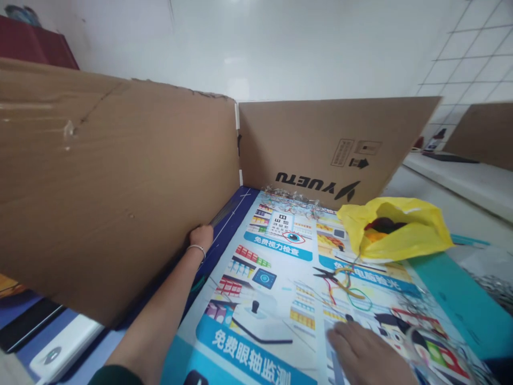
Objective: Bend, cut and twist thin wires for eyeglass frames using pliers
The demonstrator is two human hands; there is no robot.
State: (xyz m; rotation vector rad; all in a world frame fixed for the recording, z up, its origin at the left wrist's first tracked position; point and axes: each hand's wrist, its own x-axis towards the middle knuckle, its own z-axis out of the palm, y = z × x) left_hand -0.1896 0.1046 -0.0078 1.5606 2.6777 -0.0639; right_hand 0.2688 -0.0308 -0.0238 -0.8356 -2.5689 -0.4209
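Observation:
My left hand (201, 238), with a thin bracelet at the wrist, is closed low against the left cardboard panel (132, 192). A thin grey strip (222, 214) extends from it toward the far corner; its kind is unclear. My right hand (368, 350) is over the printed sheet (276, 299) at the lower right, fingers bent and close together. Anything in its grip is hidden. A small black tip (349, 318) shows just beyond its fingers. Farther off lie pliers with yellow handles (340, 278) amid coloured wires (360, 302).
A second cardboard panel (308, 144) meets the left one at the back corner. Clear, tangled bits (292, 200) lie along its foot. A yellow plastic bag (425, 227) sits open at the right. A roll of clear tape (436, 353) and a white power strip (66, 347) lie in front.

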